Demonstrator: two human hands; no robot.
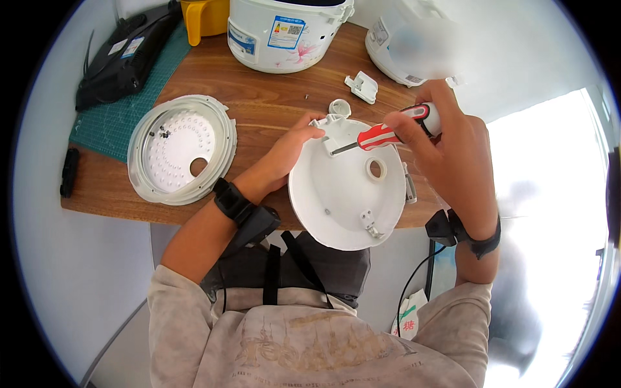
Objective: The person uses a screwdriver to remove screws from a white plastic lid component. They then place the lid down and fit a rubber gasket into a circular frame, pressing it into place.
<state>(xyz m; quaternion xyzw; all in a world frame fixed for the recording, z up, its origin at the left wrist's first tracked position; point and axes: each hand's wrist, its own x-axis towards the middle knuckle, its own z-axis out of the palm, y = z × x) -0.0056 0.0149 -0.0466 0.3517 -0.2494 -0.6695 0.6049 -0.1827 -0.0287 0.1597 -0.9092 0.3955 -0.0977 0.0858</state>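
Note:
My left hand (292, 150) grips the upper left rim of a round white plastic lid (330, 187), tilted at the table's front edge with its hollow inside facing me. In my right hand (458, 145) is a screwdriver (381, 136) with a red, white and black handle. Its shaft points left, and the tip meets or nearly meets a small raised rectangular part near the lid's top. A round collar (376, 169) stands right of the lid's middle. Lower down sits a small metal bracket (370, 223).
A round inner cover (226, 139) holding several dark screws (163, 132) lies left. Behind stand a white rice cooker body (259, 55), a second white appliance (388, 48) and a yellow container (206, 19). A small white plastic piece (363, 87), a green mat (107, 132) and a black bag-like object (129, 58) lie around.

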